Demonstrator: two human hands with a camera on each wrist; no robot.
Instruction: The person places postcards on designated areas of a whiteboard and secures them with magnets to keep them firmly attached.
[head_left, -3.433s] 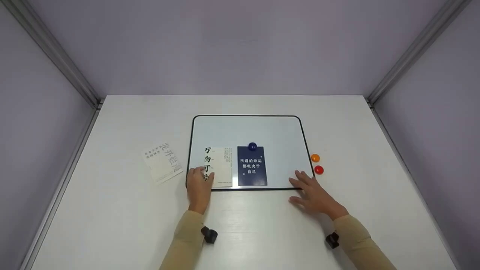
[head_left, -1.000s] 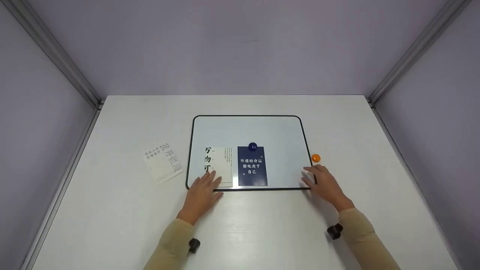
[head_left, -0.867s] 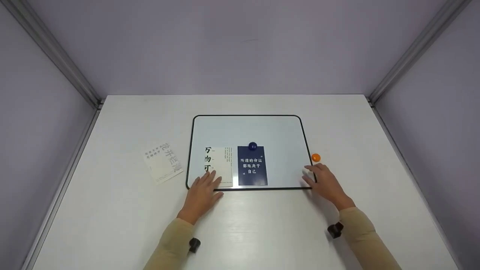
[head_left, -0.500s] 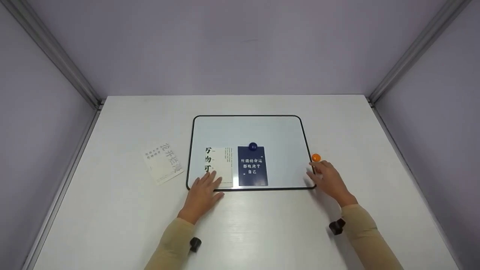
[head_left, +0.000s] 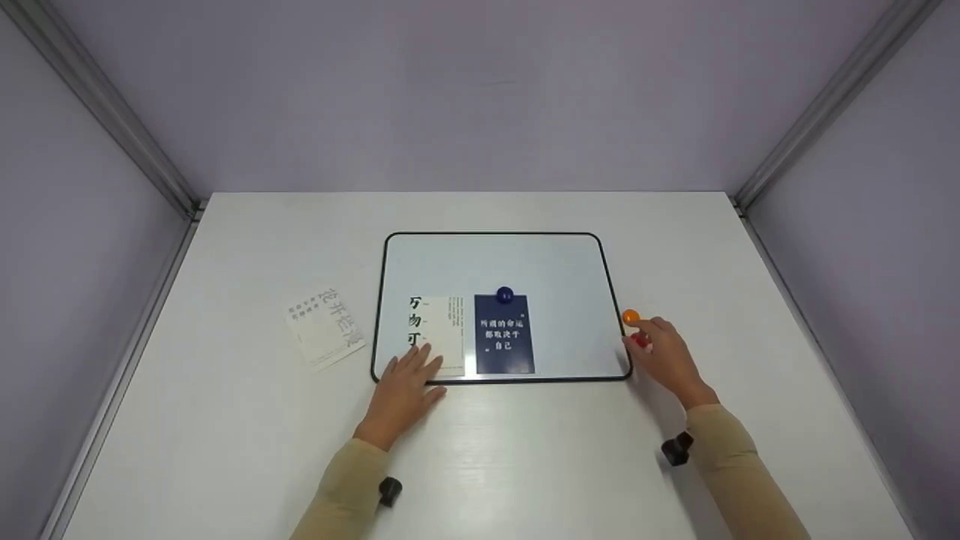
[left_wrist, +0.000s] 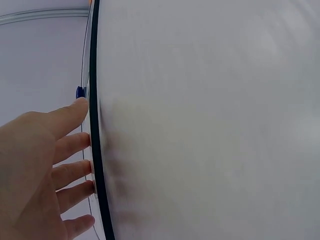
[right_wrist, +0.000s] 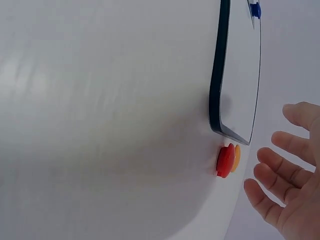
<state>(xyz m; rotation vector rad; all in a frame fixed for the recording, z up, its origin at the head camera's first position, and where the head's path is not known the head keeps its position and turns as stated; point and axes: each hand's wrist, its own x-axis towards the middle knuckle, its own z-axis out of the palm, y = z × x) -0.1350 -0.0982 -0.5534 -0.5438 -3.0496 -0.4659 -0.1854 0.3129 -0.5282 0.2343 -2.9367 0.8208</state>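
A black-framed whiteboard (head_left: 555, 285) lies on the table. My left hand (head_left: 402, 394) rests with spread fingers on the lower part of a white card (head_left: 444, 322) printed with large black characters. To its right lies a dark blue card (head_left: 504, 352), a round blue magnet (head_left: 505, 295) at its top edge. My right hand (head_left: 670, 363) hovers just beyond the board's right edge, thumb and fingers parted around a red magnet (head_left: 639, 340). In the right wrist view its fingers stand apart from that red magnet (right_wrist: 226, 161). An orange magnet (head_left: 631, 316) sits just beyond the fingertips.
Another white card (head_left: 326, 330) lies tilted on the table (head_left: 247, 420), left of the whiteboard. Purple-grey walls (head_left: 465, 97) with metal corner rails enclose the back and both sides.
My right hand has moved right, off the board's lower right corner, to the red magnet, which shows again between its fingers. Earlier, my left hand shifted from the white card's left edge onto its lower part.
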